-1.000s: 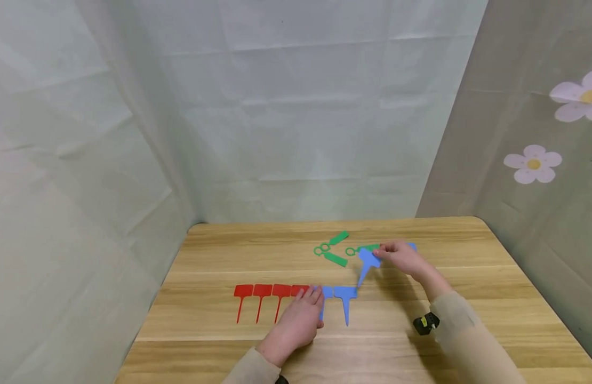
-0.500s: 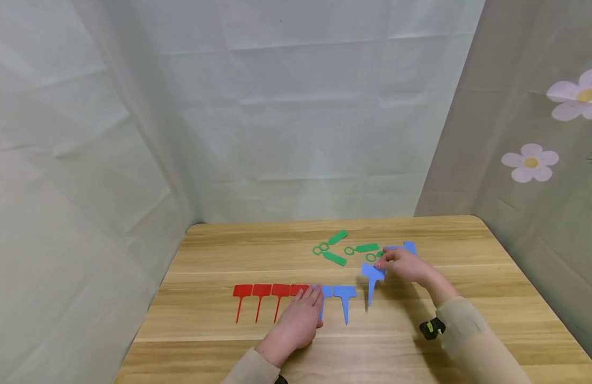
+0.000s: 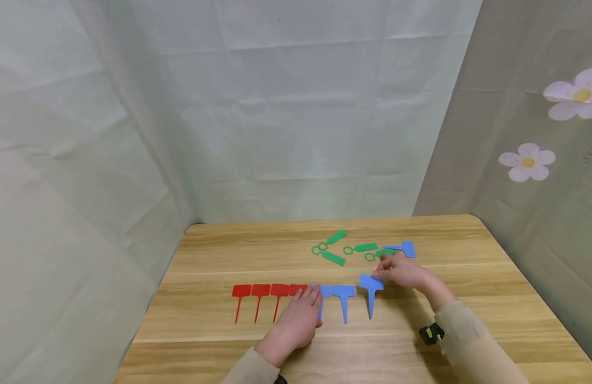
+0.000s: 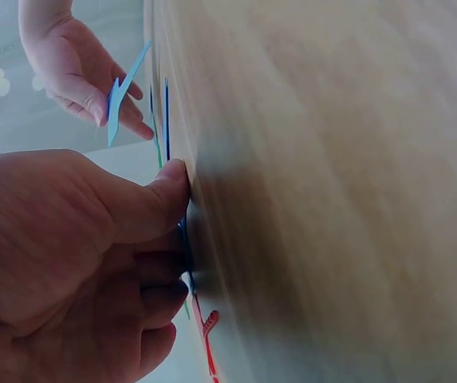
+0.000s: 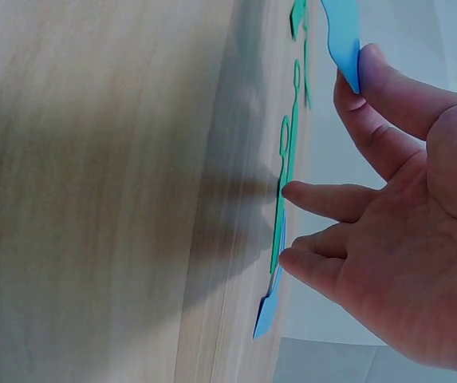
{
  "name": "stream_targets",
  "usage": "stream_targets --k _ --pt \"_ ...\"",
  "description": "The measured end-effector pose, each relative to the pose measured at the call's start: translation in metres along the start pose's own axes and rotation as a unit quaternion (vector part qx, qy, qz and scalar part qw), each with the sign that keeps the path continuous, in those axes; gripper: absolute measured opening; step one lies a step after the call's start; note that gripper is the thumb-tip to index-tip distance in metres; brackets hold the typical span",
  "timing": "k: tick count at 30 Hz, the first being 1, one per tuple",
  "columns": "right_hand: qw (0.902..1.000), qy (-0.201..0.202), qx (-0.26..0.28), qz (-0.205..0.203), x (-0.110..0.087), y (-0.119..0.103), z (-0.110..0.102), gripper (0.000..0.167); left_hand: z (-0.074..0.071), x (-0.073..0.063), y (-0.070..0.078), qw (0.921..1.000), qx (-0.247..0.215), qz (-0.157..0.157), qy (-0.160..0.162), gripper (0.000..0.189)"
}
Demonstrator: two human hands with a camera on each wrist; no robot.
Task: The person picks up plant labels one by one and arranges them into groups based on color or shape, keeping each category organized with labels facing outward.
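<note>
Blue tag (image 3: 370,284), pinched in my right hand (image 3: 402,269), has moved nearly into line beside the tag row (image 3: 343,291), I see; my left hand (image 3: 300,318) rests there, fingers straight

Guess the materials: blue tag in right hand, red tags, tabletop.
Blue tag: likely thin plastic, matte; evenly coloured, slim-edged.
Red tags: probably plastic too, fairly matte; uniform colour, no obvious glare.
Tabletop: wood or wood-look laminate, satin; grain streaks, soft sheen.

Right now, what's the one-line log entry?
right hand: pinches blue tag above table | left hand: rests on tag row | green tags: farther back
</note>
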State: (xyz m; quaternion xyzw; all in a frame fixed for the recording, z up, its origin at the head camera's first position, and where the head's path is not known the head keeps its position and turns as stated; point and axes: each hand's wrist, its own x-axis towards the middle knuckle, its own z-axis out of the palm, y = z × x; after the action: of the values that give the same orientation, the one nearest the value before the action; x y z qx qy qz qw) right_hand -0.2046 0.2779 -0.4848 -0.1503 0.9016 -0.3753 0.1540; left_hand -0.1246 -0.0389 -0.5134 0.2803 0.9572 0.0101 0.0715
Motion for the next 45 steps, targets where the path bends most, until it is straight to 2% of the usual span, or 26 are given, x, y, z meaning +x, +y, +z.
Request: stream_targets --k 8,15,31,45 --pt "0.9997 -0.001 -0.011 -0.022 -0.001 0.001 0.006 0.017 0.0 0.001 0.001 0.9999 0.01 -0.005 -0.005 0.062" --pt "0.9995 -0.001 -0.026 -0.015 -0.002 0.001 0.011 0.017 -0.001 0.0 0.002 0.9998 0.014 -0.007 -0.01 0.062" --pt "0.9915 0.038 -0.124 -0.012 -0.003 -0.006 0.024 0.02 0.002 0.0 0.0 0.9998 0.0 -0.011 -0.014 0.062" --pt "0.986 0.062 -0.155 -0.003 0.001 -0.006 0.029 0.019 0.001 0.001 0.001 0.9999 0.003 -0.008 -0.008 0.062"
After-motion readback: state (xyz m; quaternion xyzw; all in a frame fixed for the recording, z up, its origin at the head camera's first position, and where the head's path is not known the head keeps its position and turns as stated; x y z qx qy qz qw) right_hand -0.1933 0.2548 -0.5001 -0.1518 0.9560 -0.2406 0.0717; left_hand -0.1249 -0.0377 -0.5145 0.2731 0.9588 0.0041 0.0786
